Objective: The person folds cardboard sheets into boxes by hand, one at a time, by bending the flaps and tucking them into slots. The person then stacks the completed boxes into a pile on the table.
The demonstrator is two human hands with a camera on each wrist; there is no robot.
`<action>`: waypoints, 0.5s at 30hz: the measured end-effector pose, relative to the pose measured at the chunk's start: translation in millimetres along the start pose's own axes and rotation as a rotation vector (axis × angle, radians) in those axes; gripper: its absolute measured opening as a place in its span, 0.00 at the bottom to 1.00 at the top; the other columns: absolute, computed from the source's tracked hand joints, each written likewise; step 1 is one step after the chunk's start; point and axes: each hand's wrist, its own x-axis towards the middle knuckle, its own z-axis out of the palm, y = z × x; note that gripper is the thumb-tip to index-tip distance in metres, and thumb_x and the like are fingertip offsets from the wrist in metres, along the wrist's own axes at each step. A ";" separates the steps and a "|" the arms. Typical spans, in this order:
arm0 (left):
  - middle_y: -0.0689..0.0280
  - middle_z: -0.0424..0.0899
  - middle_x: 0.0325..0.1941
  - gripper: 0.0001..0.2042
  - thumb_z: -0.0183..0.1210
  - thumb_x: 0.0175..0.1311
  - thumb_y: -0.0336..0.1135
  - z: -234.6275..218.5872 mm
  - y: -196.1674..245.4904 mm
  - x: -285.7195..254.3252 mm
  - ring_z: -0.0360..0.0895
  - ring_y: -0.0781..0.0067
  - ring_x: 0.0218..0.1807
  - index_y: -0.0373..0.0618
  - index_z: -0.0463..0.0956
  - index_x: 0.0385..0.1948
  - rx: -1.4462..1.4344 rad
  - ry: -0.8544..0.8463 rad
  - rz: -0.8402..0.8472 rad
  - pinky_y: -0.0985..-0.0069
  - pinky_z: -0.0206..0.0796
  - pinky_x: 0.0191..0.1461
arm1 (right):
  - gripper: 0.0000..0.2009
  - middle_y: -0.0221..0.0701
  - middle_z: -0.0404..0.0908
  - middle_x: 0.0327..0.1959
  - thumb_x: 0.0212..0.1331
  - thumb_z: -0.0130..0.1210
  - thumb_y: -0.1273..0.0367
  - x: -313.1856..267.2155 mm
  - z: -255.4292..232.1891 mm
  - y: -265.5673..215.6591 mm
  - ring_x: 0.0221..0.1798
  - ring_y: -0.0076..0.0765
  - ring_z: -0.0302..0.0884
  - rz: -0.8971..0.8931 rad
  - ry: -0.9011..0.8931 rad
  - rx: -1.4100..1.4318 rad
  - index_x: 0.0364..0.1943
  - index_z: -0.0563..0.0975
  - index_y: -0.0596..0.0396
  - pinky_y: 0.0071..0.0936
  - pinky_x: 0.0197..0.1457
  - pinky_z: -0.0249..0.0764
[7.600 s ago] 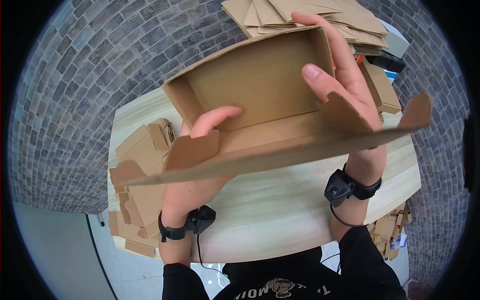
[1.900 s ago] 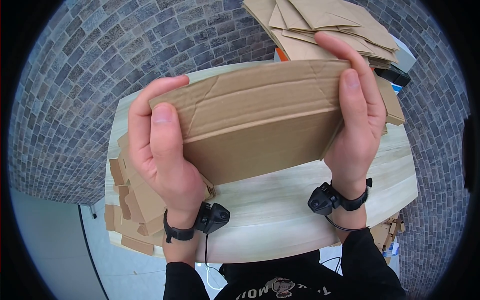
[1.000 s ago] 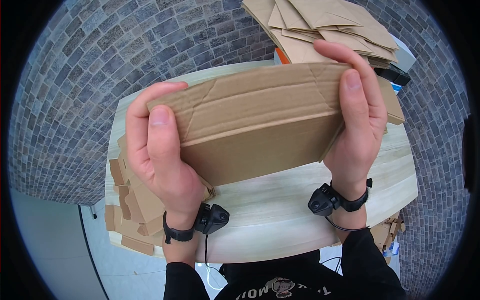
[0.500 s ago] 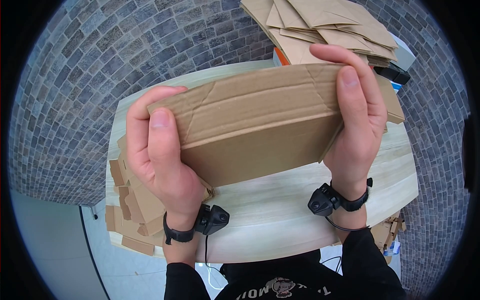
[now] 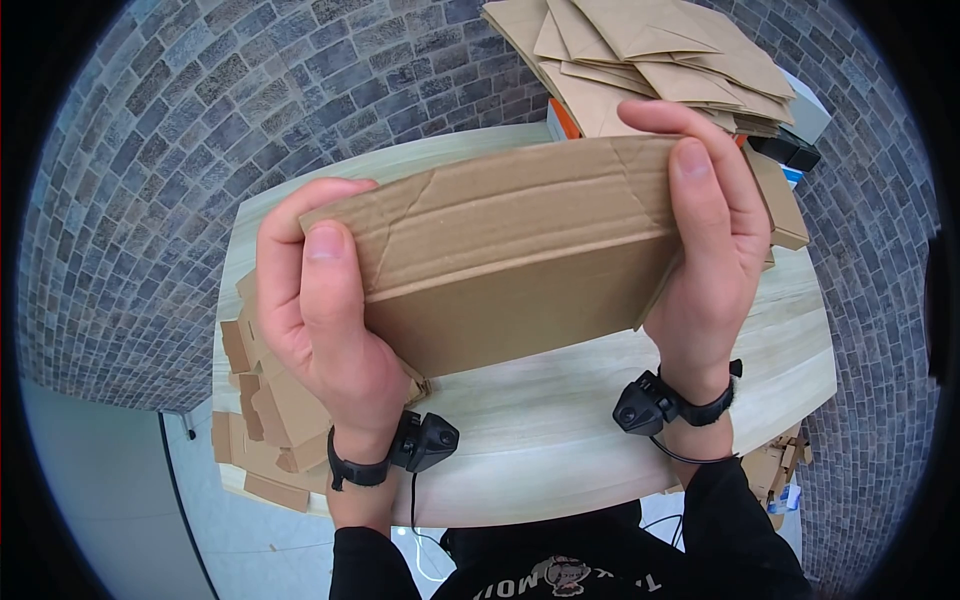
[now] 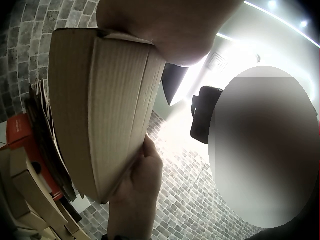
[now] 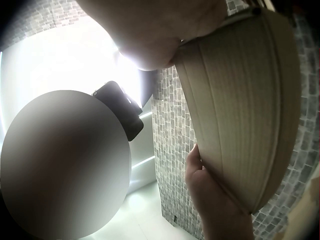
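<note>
Both hands hold a brown cardboard box (image 5: 510,230) up over the table, its long side and crease lines facing the head camera. My left hand (image 5: 325,310) grips the left end, thumb on the near face and fingers behind the edge. At the opposite end my right hand (image 5: 715,240) grips in the same way, its index finger bent over the top corner. In the left wrist view the box (image 6: 115,110) spans between the hands, with the right hand (image 6: 137,175) at its lower end. The right wrist view shows the box's creased side (image 7: 235,105); its inside is hidden.
Flattened cardboard pieces (image 5: 285,410) lie along the left of the pale table (image 5: 540,440). A stack of folded kraft sheets (image 5: 670,50) tops other boxes at the back right, beside another brown carton (image 5: 780,205). More cardboard (image 5: 775,465) sits below the right edge.
Earlier the box stood open with its lid flap toward me and my fingers inside; now it is turned with a closed side facing me. Over the last second it has lowered slightly.
</note>
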 end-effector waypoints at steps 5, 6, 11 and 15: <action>0.65 0.78 0.42 0.13 0.46 0.66 0.36 1.2 0.9 0.0 0.69 0.81 0.43 0.37 0.75 0.40 -0.013 -0.004 0.007 0.81 0.59 0.51 | 0.16 0.29 0.79 0.42 0.68 0.45 0.63 0.1 -1.0 -0.7 0.41 0.15 0.71 0.003 0.001 -0.014 0.48 0.77 0.62 0.13 0.47 0.64; 0.65 0.78 0.42 0.13 0.46 0.66 0.36 1.3 1.2 -0.2 0.69 0.81 0.43 0.37 0.75 0.40 -0.014 -0.003 0.005 0.81 0.59 0.51 | 0.16 0.29 0.79 0.42 0.68 0.45 0.64 0.2 -0.9 -0.9 0.41 0.15 0.71 0.003 0.002 -0.023 0.48 0.76 0.62 0.13 0.47 0.64; 0.65 0.78 0.41 0.12 0.47 0.66 0.37 2.6 0.0 -1.2 0.69 0.81 0.43 0.38 0.75 0.40 -0.001 -0.010 -0.001 0.81 0.59 0.50 | 0.15 0.29 0.79 0.41 0.68 0.46 0.64 0.0 -3.5 -3.7 0.42 0.15 0.71 0.048 0.003 -0.028 0.48 0.76 0.62 0.14 0.47 0.64; 0.64 0.77 0.39 0.14 0.47 0.67 0.40 3.8 -0.8 -2.5 0.71 0.79 0.42 0.38 0.73 0.42 0.027 -0.008 -0.002 0.81 0.61 0.49 | 0.14 0.28 0.78 0.41 0.67 0.47 0.65 0.7 -4.8 -4.1 0.42 0.16 0.71 0.084 0.003 -0.025 0.46 0.77 0.62 0.14 0.47 0.64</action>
